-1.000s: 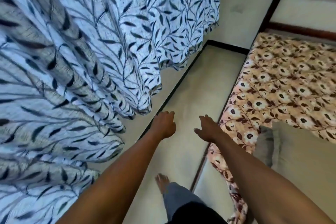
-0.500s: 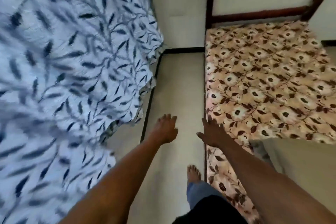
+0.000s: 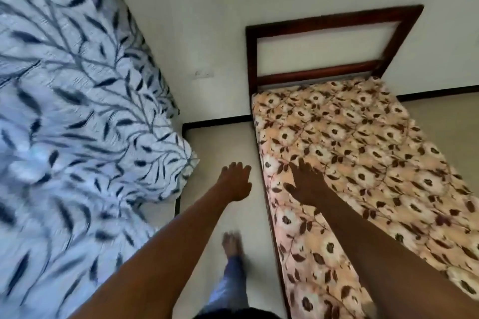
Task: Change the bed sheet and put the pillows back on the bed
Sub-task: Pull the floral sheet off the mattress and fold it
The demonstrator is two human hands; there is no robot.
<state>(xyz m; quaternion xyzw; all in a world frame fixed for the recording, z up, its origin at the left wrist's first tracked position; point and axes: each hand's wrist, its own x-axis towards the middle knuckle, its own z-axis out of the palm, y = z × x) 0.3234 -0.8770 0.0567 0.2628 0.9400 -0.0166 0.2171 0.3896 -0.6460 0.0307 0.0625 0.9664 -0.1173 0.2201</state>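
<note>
So, L hand [image 3: 234, 181] spread, empty, over floor [image 3: 223, 142]; R hand [image 3: 307, 184] spread over mattress [image 3: 363, 163].

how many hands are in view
2. The left hand is open above the floor beside the curtain; the right hand is spread over the left edge of the floral bed. None hidden.
</note>
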